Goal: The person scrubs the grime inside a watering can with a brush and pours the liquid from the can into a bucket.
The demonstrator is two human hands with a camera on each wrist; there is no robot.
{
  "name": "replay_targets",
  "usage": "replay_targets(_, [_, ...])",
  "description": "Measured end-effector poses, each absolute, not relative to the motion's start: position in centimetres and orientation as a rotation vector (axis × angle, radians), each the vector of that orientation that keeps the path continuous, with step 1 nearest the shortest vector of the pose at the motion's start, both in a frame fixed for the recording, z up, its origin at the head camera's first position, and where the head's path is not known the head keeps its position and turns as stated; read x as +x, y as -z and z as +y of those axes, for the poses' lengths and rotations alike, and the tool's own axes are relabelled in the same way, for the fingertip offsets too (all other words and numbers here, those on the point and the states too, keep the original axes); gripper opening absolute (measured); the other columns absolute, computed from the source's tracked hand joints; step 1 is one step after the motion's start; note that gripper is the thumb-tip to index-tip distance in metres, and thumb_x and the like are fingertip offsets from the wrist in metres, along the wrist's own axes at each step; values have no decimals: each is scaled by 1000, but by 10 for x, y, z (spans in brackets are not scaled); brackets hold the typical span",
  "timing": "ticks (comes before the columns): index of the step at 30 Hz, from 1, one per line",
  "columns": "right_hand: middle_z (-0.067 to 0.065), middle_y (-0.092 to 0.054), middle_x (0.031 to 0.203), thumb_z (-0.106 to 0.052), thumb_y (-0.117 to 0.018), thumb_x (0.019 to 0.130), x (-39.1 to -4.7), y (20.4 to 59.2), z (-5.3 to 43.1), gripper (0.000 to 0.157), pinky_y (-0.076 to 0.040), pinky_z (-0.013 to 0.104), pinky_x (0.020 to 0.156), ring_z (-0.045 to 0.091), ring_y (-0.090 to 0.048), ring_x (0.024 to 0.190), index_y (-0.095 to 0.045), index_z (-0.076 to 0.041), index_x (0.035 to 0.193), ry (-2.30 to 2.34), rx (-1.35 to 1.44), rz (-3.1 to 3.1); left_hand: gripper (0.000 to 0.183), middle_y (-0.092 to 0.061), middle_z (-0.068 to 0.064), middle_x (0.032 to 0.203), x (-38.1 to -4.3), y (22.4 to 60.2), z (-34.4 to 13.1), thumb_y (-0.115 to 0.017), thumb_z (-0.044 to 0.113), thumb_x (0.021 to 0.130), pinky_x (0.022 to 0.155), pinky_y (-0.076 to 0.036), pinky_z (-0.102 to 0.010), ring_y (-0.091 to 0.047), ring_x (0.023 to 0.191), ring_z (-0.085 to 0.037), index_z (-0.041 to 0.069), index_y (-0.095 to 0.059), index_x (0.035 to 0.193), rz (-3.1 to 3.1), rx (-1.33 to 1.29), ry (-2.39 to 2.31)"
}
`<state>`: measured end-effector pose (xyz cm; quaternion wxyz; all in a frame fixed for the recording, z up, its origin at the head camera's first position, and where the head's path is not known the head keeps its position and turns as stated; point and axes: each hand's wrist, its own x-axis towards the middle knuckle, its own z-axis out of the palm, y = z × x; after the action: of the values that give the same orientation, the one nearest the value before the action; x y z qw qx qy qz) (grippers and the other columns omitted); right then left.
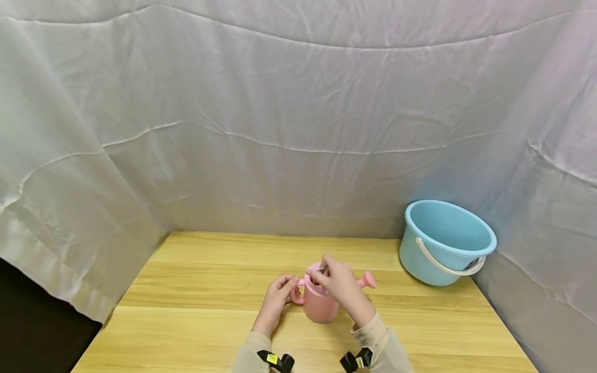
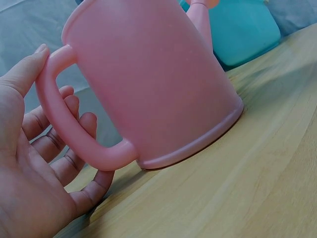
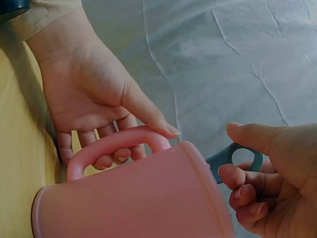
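Observation:
A pink watering can [image 1: 320, 305] stands on the table, spout to the right and looped handle [image 2: 64, 119] to the left. My left hand [image 1: 278, 299] holds that handle, thumb on its top and fingers curled loosely through and below it. Over the can's mouth, my right hand [image 1: 342, 284] pinches a dark teal tool with a ring-shaped end [image 3: 255, 159] between thumb and fingers. The ring sticks out past the rim; the rest of the tool is hidden inside the can, so I cannot tell its kind.
A light blue bucket [image 1: 431, 264] with a white carrying handle [image 1: 443, 266] stands at the table's back right corner. Grey cloth [image 1: 289, 181] hangs behind and along both sides of the wooden table [image 1: 200, 290]. The can's spout head [image 1: 369, 279] points toward the bucket.

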<state>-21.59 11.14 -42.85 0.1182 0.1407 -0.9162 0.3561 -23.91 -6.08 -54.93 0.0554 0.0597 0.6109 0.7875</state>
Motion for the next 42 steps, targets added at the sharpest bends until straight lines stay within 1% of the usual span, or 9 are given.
replay_targets(4, [-6,-45,53,-27,-72,88,-217,429,111,34,-26,16,43,3,-33,44,-46,-12,72,-1025,415,-2659,27,-56,-5,75,-240,550,-61,-63,30,95,69,-57,-32,-58,66,-12,3,-60,98,1853,177,-2391])
replay_targets(8, [-5,-43,51,-26,-73,87,-220,432,111,36,-23,15,43,2,-29,44,-45,-11,71,-995,428,-2609,25,-56,-5,76,-240,550,-61,-63,30,95,68,-57,-31,-58,66,-12,5,-61,96,1856,182,-2394])
replay_targets(14, [-4,-48,50,-25,-77,83,-222,432,113,36,-26,15,42,-1,-31,44,-45,-12,72,-964,431,-2482,26,-56,-5,75,-240,549,-60,-63,32,95,67,-56,-31,-58,66,-13,6,-61,96,1858,179,-2395])
replay_targets(20, [-8,-42,48,-22,-79,80,-218,423,115,37,-22,12,40,-6,-27,42,-45,-12,70,-976,484,-2337,25,-56,-5,75,-239,549,-60,-63,31,94,67,-55,-30,-58,67,-12,6,-62,96,1873,179,-2390])
replay_targets(26, [-9,-39,48,-20,-81,78,-216,421,116,39,-20,10,40,-10,-23,43,-44,-11,68,-940,525,-2281,26,-56,-4,75,-239,549,-60,-63,33,94,67,-56,-30,-58,67,-12,7,-62,96,1871,173,-2391])
replay_targets(31, [-10,-37,49,-22,-80,80,-216,425,116,41,-19,11,40,-9,-22,44,-42,-12,68,-925,511,-2294,26,-57,-3,74,-239,550,-60,-62,32,95,66,-55,-29,-58,67,-11,6,-62,96,1883,181,-2387])
replay_targets(35, [-10,-35,49,-23,-79,81,-217,427,116,42,-20,12,41,-6,-21,44,-41,-12,68,-914,494,-2322,26,-56,-4,74,-239,550,-61,-62,32,95,67,-56,-30,-58,66,-12,6,-61,97,1879,180,-2385])
replay_targets(42, [-12,-30,50,-24,-78,82,-217,433,114,42,-16,10,41,-5,-18,43,-41,-11,67,-890,481,-2377,29,-57,-3,76,-239,549,-61,-62,32,95,69,-56,-31,-58,67,-12,3,-61,98,1886,178,-2374])
